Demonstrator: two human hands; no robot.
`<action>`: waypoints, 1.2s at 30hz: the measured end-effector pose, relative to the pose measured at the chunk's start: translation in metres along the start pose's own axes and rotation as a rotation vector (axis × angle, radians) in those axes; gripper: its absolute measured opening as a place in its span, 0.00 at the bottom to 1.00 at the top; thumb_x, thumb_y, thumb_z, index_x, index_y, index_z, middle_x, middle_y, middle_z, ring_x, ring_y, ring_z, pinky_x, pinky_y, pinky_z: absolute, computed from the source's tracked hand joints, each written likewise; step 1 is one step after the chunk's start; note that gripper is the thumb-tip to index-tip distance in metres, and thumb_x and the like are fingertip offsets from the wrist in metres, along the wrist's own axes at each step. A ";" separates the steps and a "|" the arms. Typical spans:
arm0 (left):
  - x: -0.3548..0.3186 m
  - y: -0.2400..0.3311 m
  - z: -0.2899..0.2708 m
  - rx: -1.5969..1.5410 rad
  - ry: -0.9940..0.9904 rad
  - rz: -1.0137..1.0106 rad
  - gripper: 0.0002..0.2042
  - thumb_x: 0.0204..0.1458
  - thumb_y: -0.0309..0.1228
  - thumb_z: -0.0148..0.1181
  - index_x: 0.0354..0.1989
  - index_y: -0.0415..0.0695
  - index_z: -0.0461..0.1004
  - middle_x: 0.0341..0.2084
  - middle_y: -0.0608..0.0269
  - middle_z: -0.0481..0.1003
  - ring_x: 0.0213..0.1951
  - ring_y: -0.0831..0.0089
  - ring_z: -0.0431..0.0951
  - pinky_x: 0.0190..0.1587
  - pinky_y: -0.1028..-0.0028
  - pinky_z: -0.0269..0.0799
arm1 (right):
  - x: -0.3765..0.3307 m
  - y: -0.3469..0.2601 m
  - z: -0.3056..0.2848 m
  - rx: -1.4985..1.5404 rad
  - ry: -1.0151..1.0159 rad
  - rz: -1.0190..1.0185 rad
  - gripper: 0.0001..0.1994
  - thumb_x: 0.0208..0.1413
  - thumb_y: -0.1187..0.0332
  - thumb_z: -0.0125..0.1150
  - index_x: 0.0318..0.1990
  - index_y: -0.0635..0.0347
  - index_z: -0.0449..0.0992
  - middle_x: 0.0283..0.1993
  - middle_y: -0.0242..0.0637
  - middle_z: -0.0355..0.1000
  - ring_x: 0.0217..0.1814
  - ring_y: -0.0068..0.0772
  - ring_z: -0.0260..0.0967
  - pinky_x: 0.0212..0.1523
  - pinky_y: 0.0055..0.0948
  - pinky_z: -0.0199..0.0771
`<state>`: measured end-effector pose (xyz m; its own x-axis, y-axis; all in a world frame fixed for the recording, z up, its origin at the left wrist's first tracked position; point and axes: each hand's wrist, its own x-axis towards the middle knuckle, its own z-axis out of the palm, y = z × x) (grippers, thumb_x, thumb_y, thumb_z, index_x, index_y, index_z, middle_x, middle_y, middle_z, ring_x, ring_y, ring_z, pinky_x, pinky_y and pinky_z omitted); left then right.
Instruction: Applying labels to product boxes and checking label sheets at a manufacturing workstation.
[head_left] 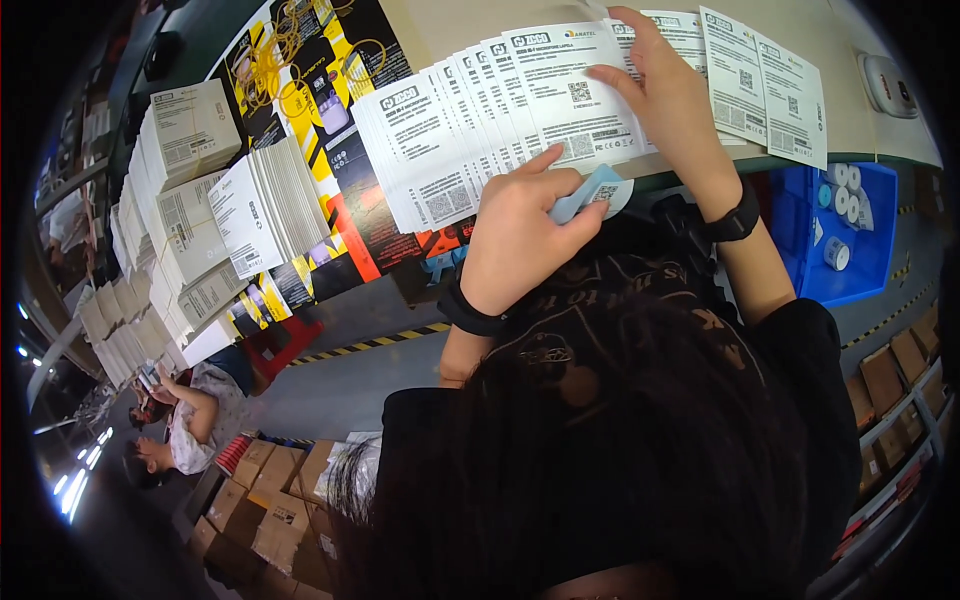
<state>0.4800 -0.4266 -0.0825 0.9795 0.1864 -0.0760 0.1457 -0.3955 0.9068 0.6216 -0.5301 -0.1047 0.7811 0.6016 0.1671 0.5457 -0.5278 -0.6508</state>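
White printed cards (415, 150) lie fanned in an overlapping row along the table. My left hand (530, 230) is closed on a light blue strip of label backing (578, 200), pinched between thumb and fingers. A round white label (608, 196) with a square code shows at the strip's end. My left knuckles rest over the lower edge of the fanned cards. My right hand (665, 95) lies across the top card (560, 95), its thumb and index finger spread apart near the upper right corner. Something pale at the index fingertip is too blurred to name.
More cards (785, 100) overlap at the right, near a white device (888, 85). Banded card stacks (190, 125) and a leaning stack (290, 195) stand left, beside yellow rubber bands (275, 60). A blue bin (880, 235) holds label rolls. Cartons (275, 475) and another person (190, 420) are lower left.
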 end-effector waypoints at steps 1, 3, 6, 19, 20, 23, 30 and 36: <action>0.000 0.000 0.000 -0.005 0.001 -0.003 0.05 0.41 0.27 0.57 0.20 0.37 0.73 0.04 0.56 0.60 0.13 0.56 0.65 0.55 0.67 0.63 | -0.002 0.006 0.000 0.024 -0.013 0.024 0.30 0.42 0.75 0.62 0.56 0.65 0.57 0.36 0.44 0.67 0.37 0.32 0.67 0.37 0.21 0.67; -0.001 0.002 0.001 -0.004 -0.004 0.029 0.06 0.40 0.27 0.57 0.18 0.38 0.72 0.04 0.57 0.60 0.12 0.57 0.64 0.57 0.65 0.61 | -0.005 0.014 -0.003 0.167 -0.101 0.073 0.31 0.43 0.78 0.61 0.57 0.64 0.56 0.33 0.41 0.67 0.34 0.28 0.67 0.35 0.19 0.67; -0.007 0.004 0.001 0.048 0.008 0.077 0.06 0.40 0.27 0.58 0.17 0.39 0.70 0.05 0.57 0.62 0.12 0.58 0.64 0.58 0.63 0.58 | -0.010 0.015 -0.006 0.299 -0.140 0.075 0.32 0.43 0.78 0.61 0.58 0.61 0.56 0.35 0.38 0.69 0.34 0.25 0.68 0.34 0.19 0.67; -0.013 0.000 0.007 0.184 0.035 0.183 0.06 0.38 0.25 0.58 0.16 0.41 0.68 0.07 0.57 0.66 0.14 0.58 0.66 0.61 0.58 0.50 | -0.015 0.006 -0.015 -0.070 -0.403 -0.409 0.24 0.51 0.74 0.50 0.57 0.51 0.60 0.58 0.34 0.61 0.56 0.41 0.61 0.65 0.42 0.43; -0.013 0.000 0.007 0.171 0.027 0.176 0.05 0.38 0.25 0.58 0.16 0.41 0.68 0.07 0.57 0.66 0.14 0.58 0.66 0.61 0.58 0.50 | -0.015 0.011 -0.021 -0.041 -0.367 -0.451 0.24 0.51 0.74 0.50 0.57 0.51 0.60 0.58 0.34 0.61 0.56 0.41 0.61 0.65 0.42 0.43; -0.013 0.002 0.008 0.177 0.032 0.167 0.05 0.38 0.25 0.58 0.16 0.41 0.68 0.07 0.57 0.66 0.13 0.58 0.66 0.61 0.58 0.50 | -0.016 0.022 -0.030 -0.003 -0.159 -0.441 0.20 0.51 0.75 0.52 0.53 0.57 0.65 0.52 0.37 0.67 0.54 0.37 0.63 0.62 0.37 0.53; -0.013 0.004 0.008 0.200 0.034 0.166 0.05 0.38 0.25 0.58 0.16 0.41 0.68 0.07 0.58 0.66 0.13 0.59 0.66 0.61 0.58 0.50 | -0.015 0.018 -0.009 0.710 -0.169 0.125 0.07 0.51 0.73 0.56 0.38 0.63 0.72 0.31 0.31 0.70 0.34 0.18 0.66 0.36 0.17 0.66; -0.013 0.002 0.009 0.182 0.037 0.161 0.05 0.38 0.25 0.58 0.16 0.41 0.68 0.07 0.58 0.66 0.13 0.59 0.66 0.61 0.58 0.50 | -0.012 0.011 0.002 0.822 -0.270 0.340 0.04 0.50 0.71 0.59 0.30 0.62 0.73 0.22 0.27 0.70 0.22 0.12 0.62 0.24 0.11 0.62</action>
<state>0.4688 -0.4384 -0.0833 0.9868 0.1394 0.0823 0.0136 -0.5780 0.8159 0.6183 -0.5421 -0.1154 0.7064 0.6659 -0.2399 -0.1664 -0.1731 -0.9707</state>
